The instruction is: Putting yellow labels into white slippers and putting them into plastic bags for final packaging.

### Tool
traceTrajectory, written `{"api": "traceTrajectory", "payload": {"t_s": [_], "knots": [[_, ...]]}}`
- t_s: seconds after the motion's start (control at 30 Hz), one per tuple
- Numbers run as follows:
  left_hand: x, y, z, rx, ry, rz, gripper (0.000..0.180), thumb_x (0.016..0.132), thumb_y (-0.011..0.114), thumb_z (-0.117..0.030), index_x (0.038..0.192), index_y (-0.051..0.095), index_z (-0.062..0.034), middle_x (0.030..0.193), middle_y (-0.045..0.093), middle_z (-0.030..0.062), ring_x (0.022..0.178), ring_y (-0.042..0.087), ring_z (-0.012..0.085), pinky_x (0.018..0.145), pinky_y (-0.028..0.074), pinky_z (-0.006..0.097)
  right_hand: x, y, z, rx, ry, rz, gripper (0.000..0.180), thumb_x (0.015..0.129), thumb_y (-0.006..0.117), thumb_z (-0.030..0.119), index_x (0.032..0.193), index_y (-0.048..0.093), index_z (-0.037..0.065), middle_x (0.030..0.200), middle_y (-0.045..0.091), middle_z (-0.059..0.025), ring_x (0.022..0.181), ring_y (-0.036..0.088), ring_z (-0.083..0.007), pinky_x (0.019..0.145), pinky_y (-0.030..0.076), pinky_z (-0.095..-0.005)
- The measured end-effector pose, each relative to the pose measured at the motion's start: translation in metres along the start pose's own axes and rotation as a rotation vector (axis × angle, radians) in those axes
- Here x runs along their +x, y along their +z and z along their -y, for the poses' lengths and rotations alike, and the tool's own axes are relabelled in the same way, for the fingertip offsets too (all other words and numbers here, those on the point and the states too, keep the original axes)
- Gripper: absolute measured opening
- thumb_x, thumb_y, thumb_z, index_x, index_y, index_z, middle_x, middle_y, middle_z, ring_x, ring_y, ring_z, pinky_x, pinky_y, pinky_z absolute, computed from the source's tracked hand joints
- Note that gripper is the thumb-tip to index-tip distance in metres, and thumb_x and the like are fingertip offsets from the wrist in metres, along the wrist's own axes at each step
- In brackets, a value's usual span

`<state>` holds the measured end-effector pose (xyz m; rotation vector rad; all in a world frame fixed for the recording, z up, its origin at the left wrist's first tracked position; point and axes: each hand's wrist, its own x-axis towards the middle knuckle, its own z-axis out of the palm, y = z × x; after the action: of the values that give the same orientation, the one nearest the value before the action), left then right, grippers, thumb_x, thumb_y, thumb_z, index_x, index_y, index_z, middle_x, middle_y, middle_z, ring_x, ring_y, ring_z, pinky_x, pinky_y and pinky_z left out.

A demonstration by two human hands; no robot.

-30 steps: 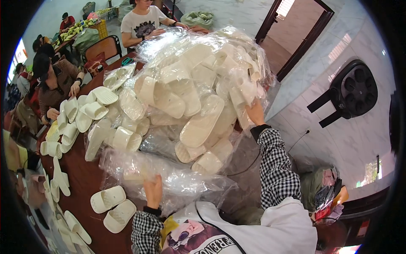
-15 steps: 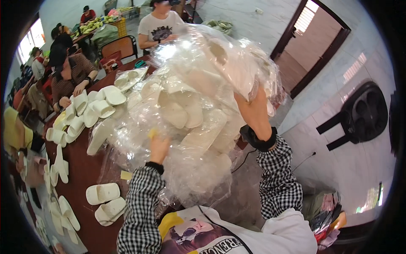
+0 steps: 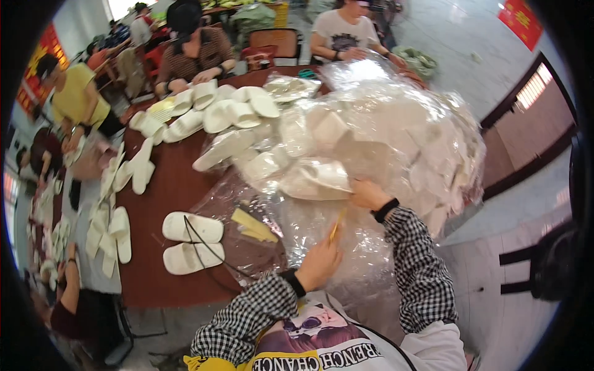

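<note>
At the frame's centre, the right hand (image 3: 371, 195), now down at the pile's (image 3: 421, 133) near edge, has fingers clamped on a slipper (image 3: 317, 179), bringing it near the left hand (image 3: 319, 262), whose fingers pinch a yellow strip (image 3: 338, 226).

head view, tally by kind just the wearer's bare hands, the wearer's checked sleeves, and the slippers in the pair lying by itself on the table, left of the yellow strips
Hands: 2
Checked sleeves: 2
Slippers: 2
Total: 6
</note>
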<state>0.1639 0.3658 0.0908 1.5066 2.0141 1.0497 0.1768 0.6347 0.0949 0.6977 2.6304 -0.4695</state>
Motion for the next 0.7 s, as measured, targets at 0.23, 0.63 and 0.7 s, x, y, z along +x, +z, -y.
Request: {"api": "traceTrajectory", "payload": {"t_s": [0.23, 0.63, 0.7], "knots": [[-0.118, -0.056, 0.065, -0.156, -0.237, -0.285, 0.063, 0.094, 0.054, -0.019, 0.15, 0.028, -0.0105, 0.134, 0.047, 0.0291, 0.099, 0.059, 0.0423, 0.083, 0.05, 0.044, -0.006, 0.046, 0.053, -0.522, -0.14, -0.366, 0.038, 0.078, 0.064, 0.027, 0.113, 0.065, 0.013, 0.117, 0.063, -0.0176, 0.11, 0.06, -0.0308, 0.087, 0.042, -0.0505], [-0.29, -0.178, 0.196, 0.306, -0.865, -0.642, 0.077, 0.087, 0.06, -0.02, 0.151, 0.02, -0.0021, 0.147, 0.031, 0.0274, 0.135, 0.031, 0.0435, 0.108, 0.022, 0.06, -0.107, -0.09, 0.079, 0.188, -0.226, 0.059, 0.066, 0.085, 0.07, 0.023, 0.141, 0.042, 0.0, 0.139, 0.048, -0.0197, 0.128, 0.046, -0.0321, 0.107, 0.036, -0.0362], [-0.319, -0.195, 0.209, 0.289, -1.04, -0.621, 0.082, 0.088, 0.06, -0.025, 0.152, 0.014, -0.0042, 0.152, 0.024, 0.0255, 0.14, 0.025, 0.0419, 0.108, 0.015, 0.068, -0.14, -0.117, 0.115, 0.248, -0.076, 0.075, 0.058, 0.087, 0.068, 0.021, 0.138, 0.047, 0.001, 0.138, 0.05, -0.0184, 0.128, 0.047, -0.0314, 0.105, 0.038, -0.0358]]}}
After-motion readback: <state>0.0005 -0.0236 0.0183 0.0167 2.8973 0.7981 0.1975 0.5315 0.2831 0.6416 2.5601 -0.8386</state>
